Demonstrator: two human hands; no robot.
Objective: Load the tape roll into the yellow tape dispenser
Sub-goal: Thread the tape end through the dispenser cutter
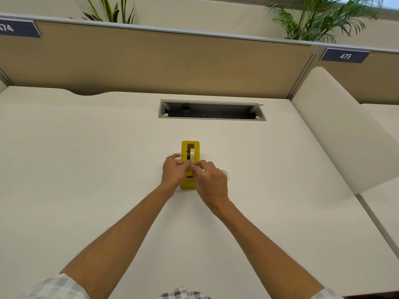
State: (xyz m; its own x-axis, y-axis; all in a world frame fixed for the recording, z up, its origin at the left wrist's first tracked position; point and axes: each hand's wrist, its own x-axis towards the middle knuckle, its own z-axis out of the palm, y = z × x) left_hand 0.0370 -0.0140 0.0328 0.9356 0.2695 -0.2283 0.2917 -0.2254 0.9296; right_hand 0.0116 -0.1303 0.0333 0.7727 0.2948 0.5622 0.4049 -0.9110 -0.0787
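We find the tape roll (190, 153) already standing on edge in the well of the yellow tape dispenser (190, 147), so the seating looks done and what remains, we judge, is drawing the free end forward to the cutter. The dispenser lies lengthwise on the white desk (86, 158), its near end pointing back at the person, which keeps the tape path in line with both arms.

Both hands meet over the dispenser's middle. The left hand (173, 171) has its fingers curled in beside the roll, the index finger laid along the yellow side wall, probably to steady the body while the tape is worked. The right hand (210, 180) comes in from the other side with thumb and fingertips drawn narrow at the front of the roll. A pale strip shows between the 2 hands; it seems to be the tape's loose end, pinched, though which hand truly has it we cannot tell.

Farther out, an open cable tray (212, 110) is cut into the desk, then a tan partition (151, 61) carrying the label 475 (345, 56), with plants (319, 16) behind.
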